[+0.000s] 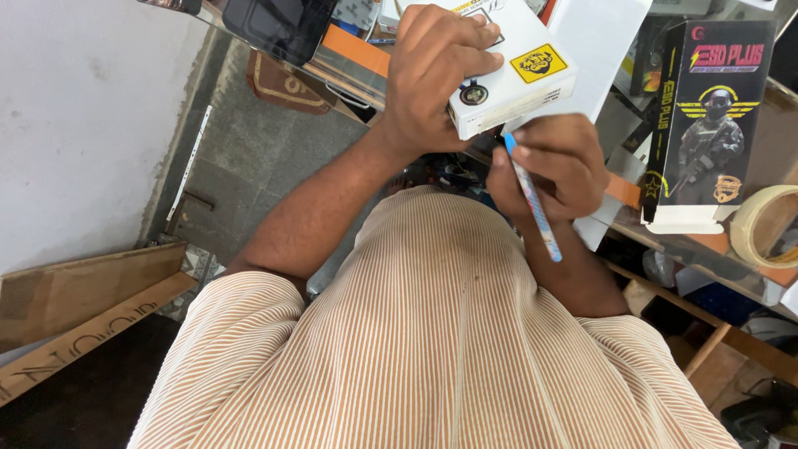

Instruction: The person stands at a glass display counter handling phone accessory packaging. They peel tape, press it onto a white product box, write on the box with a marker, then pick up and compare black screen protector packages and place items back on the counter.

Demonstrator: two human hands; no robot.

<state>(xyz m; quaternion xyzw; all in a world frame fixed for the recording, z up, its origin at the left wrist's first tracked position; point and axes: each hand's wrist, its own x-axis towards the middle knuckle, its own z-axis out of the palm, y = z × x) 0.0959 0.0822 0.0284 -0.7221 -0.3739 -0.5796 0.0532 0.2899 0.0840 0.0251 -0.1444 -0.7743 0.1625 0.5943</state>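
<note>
Right hand (549, 166) gripping blue pen (534, 199), long axis near-vertical, tip toward white box (507, 71)

Small white cardboard box (507, 71) top centre, gripped from its left by left hand (428, 75). Right hand (553, 166) just below, holding slim blue plastic pen (532, 199). Tall black printed carton (702, 125) far right; beige tape roll (769, 224) at right edge.
</note>
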